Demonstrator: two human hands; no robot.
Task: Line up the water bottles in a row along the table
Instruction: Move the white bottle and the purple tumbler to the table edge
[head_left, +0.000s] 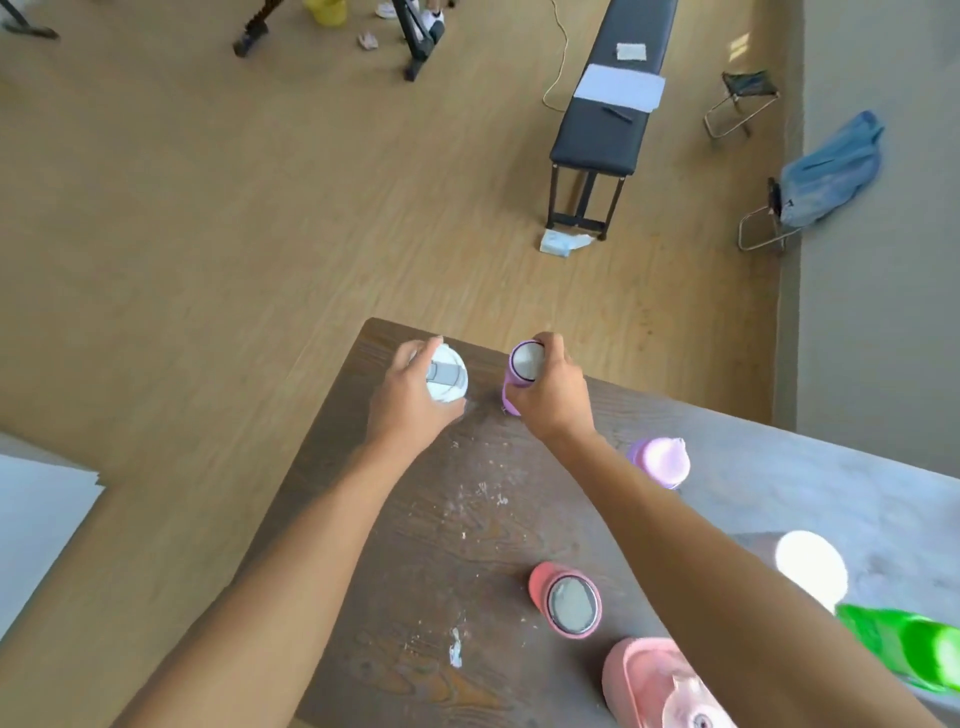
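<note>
On the far corner of the dark wooden table (415, 545), my left hand (413, 400) grips a white bottle (448, 376) with a grey lid strap. Just to its right, my right hand (553, 389) grips a purple bottle (522, 371) with a silver cap. Both stand upright side by side near the far edge. Farther right stands a lilac bottle (662, 460) with a spout. Nearer me are a coral bottle (569, 597), a large pink bottle (660, 686), a white bottle (810, 566) and a green bottle (904, 649).
Beyond the table lies wood floor with a black bench (608, 104), two folding stools (737, 104), a blue cloth (831, 166) and stand legs (415, 47). A white sheet (36, 519) lies at the left. The table's far edge runs just behind the held bottles.
</note>
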